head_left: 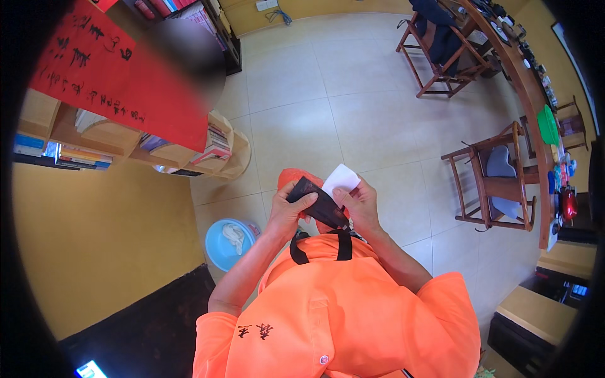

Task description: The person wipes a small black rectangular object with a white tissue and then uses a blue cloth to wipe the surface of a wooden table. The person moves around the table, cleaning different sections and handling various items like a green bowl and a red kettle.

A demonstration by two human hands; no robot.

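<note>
In front of my body, my left hand (288, 206) is closed on a flat, dark, pouch-like piece (321, 209), its thumb lying across the top. My right hand (360, 205) pinches a small folded white sheet (341, 179), paper or cloth, beside the dark piece's right edge. Whether the right fingers also grip the dark piece is hidden. Behind both hands shows a bright orange-red thing (291, 177), partly covered by them. Black straps (343, 246) lie against my orange shirt just below.
A blue basin (220, 252) with a white cloth (234, 237) in it stands on the tiled floor at left. Wooden shelves (120, 140) of books, draped with a red sheet (126, 94), are beyond it. Wooden chairs (504, 187) and a long, cluttered table (526, 82) line the right.
</note>
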